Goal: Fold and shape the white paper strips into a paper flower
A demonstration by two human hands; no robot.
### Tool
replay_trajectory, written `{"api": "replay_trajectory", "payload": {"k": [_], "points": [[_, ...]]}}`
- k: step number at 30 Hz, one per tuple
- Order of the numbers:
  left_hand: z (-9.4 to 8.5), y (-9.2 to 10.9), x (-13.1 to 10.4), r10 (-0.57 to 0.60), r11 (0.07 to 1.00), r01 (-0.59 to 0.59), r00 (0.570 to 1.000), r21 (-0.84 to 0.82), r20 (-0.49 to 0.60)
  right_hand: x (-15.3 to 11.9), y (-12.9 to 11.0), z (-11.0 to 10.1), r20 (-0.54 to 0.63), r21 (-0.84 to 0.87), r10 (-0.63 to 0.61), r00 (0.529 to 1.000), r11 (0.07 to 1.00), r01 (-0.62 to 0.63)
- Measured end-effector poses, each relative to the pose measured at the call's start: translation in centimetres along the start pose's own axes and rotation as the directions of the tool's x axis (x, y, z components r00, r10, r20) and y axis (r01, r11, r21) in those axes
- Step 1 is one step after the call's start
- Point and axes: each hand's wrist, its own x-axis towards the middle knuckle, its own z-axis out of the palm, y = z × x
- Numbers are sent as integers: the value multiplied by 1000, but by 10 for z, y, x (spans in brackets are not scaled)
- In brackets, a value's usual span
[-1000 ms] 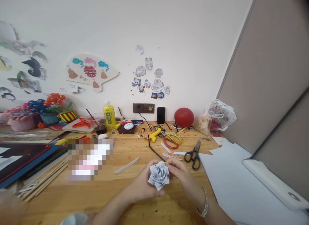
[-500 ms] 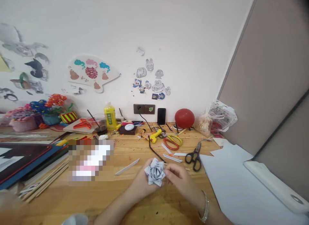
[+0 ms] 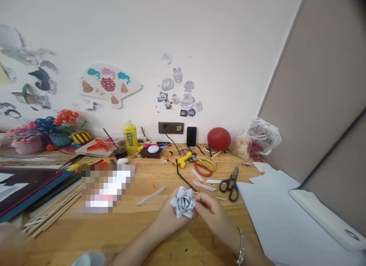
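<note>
A folded white paper flower with pointed, layered petals faces up over the wooden table. My left hand is closed around its underside; the flower covers most of those fingers. At the flower's right edge, my right hand pinches a petal between thumb and curled forefinger. A bracelet circles my right wrist. Close to the hands lie white paper strips, one more strip to the left, and black-handled scissors to the right.
Behind the hands are a yellow glue gun, red-and-yellow scissors, a drink bottle and a red balloon. White paper sheets spread on the right. Wooden sticks lie left. A phone leans against the wall.
The paper flower has shifted very slightly left and turned a little in my hands. My right hand stays at its right edge, its wrist slightly left of before.
</note>
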Motion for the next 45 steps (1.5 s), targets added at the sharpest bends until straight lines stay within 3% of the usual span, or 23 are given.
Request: {"api": "replay_trajectory", "payload": {"k": [5, 11, 15, 18, 21, 26, 29, 32, 39, 45], "points": [[-9, 4, -1, -91, 992, 82, 991, 92, 98, 1, 2, -2, -28, -72, 5, 1000, 997, -7], [-14, -5, -2, -67, 984, 37, 984, 175, 167, 0, 1, -6, -13, -241, -32, 999, 970, 28], [-9, -12, 0, 12, 984, -30, 994, 178, 104, 2, 4, -4, -19, -92, 37, 999, 995, -38], [-7, -13, 2, 56, 989, -70, 992, 129, 110, 4, 5, -4, 18, 85, 123, 992, 989, -124], [-7, -11, 3, 79, 989, -92, 991, 113, 112, 6, 7, -4, 55, 149, 148, 987, 977, -155], [-7, -17, 2, 90, 984, -99, 994, 147, 67, 4, 10, -2, -29, -72, 61, 998, 995, -63], [-7, -23, 0, 72, 985, -85, 994, 152, 87, 1, 8, -2, -60, -298, 6, 998, 954, -24], [-7, -24, -2, 60, 982, -76, 994, 173, 91, -2, 3, -3, -60, -418, -6, 998, 908, -20], [-8, -22, -2, 50, 979, -70, 993, 193, 107, -3, -4, -4, -19, -499, -56, 998, 866, 39], [-8, -21, -3, 41, 992, -56, 991, 114, 127, -3, -6, -4, -37, -439, -34, 999, 898, 14]]}}
